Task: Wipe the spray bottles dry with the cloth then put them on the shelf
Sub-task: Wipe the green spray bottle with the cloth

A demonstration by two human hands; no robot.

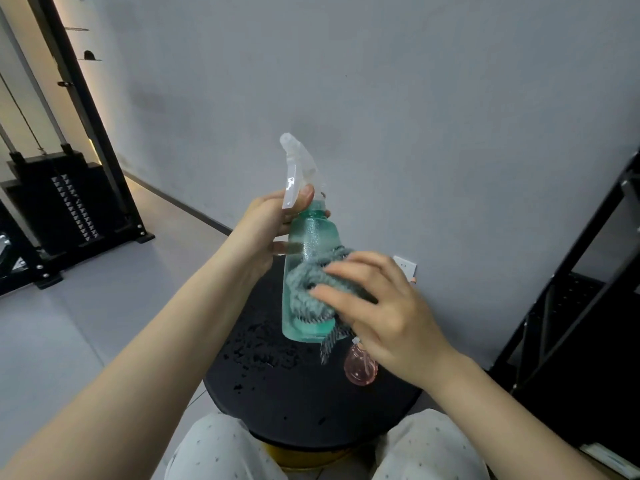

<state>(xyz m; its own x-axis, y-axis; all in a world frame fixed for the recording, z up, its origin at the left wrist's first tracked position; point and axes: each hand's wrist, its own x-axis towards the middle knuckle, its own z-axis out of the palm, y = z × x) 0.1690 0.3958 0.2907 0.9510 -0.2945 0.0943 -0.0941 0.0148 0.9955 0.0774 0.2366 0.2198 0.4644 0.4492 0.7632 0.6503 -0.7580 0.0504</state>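
Centrally, teal bottle (309,268), droplet-beaded, upright, nozzle toward upper left; left hand (273,226) fingers curled round neck, right hand (377,306) fingers pressing cloth (311,289) on it.

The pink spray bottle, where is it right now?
In the head view the pink spray bottle sits on the wet round black table, right of centre, just below the right hand and the teal spray bottle.

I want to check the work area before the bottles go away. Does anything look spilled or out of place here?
Yes. Water drops are scattered over the black round table, mostly on its left part, so the top is wet. The pink bottle stands on that table and looks not yet wiped. The green bottle also shows drops near its shoulder.
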